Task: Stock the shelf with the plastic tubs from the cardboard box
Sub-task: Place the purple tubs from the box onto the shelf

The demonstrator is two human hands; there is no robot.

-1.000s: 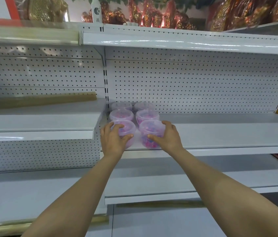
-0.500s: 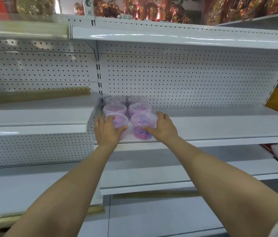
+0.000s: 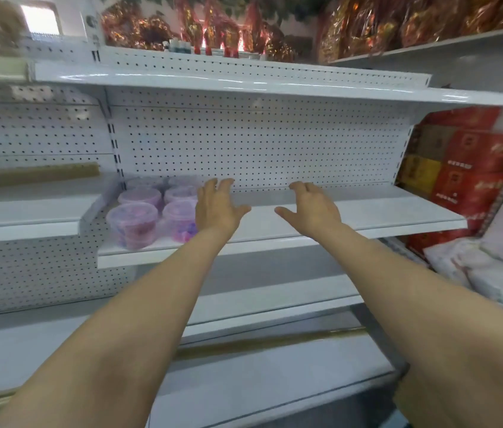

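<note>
Several clear plastic tubs with pink and purple contents stand in two rows at the left end of the white middle shelf (image 3: 367, 217). The front left tub (image 3: 133, 225) and the front right tub (image 3: 180, 220) sit near the shelf's front edge. My left hand (image 3: 216, 208) hovers just right of the front right tub, fingers spread, holding nothing. My right hand (image 3: 312, 211) hangs over the bare shelf further right, also spread and empty. The cardboard box is out of view.
A white upper shelf (image 3: 244, 84) overhangs the tubs. Red and yellow boxes (image 3: 472, 168) are stacked at the right. White bags (image 3: 491, 273) lie low on the right. A lower shelf (image 3: 275, 307) juts out beneath my arms.
Both hands have let go of the two front tubs and moved right, fingers opening. The view has swung to the right, so the tubs now sit at the left.
</note>
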